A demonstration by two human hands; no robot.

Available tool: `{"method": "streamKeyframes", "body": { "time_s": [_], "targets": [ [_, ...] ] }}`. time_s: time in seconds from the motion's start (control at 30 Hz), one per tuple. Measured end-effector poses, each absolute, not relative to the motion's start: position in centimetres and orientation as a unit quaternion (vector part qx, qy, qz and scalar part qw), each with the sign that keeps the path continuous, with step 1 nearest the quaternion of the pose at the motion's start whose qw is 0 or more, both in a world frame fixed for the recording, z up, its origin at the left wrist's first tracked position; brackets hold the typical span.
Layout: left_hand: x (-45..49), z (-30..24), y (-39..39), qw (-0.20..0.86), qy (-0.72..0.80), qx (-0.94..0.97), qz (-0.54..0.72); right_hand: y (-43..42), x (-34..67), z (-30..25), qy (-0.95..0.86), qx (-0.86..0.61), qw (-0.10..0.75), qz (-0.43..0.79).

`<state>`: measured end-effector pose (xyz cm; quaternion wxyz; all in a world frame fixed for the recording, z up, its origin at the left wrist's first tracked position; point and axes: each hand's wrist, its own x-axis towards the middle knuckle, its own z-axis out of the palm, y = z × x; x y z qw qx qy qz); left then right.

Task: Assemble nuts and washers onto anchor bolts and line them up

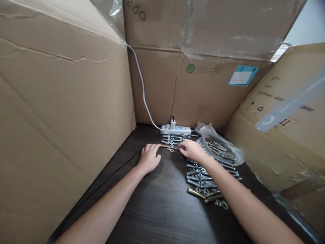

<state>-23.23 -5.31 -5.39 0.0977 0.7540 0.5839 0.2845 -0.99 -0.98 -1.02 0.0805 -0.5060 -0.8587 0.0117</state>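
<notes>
My left hand and my right hand both reach to one long metal bolt lying flat on the dark wooden table. Each hand's fingers pinch one end of it. Small washers sit just under the bolt. Behind it, several bolts lie in a neat row. A second row of bolts and washers runs along my right forearm. A clear plastic bag with more bolts lies to the right of my right hand.
Large cardboard boxes wall in the table on the left, at the back and on the right. A white power strip with a plug and a white cable sits against the back box.
</notes>
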Motion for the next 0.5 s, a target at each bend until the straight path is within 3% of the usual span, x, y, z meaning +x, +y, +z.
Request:
{"method": "streamKeyframes", "body": {
  "time_s": [0.27,0.5],
  "targets": [
    [-23.2,-5.5,-5.1,0.105,0.579,0.757,0.285,0.1,-2.1,-1.7,-0.85,-0.525,0.046,0.014],
    [-22.9,-5.7,-5.3,0.123,0.552,0.763,0.313,-0.5,-3.4,-1.8,-0.847,-0.52,0.105,0.035]
  ]
}}
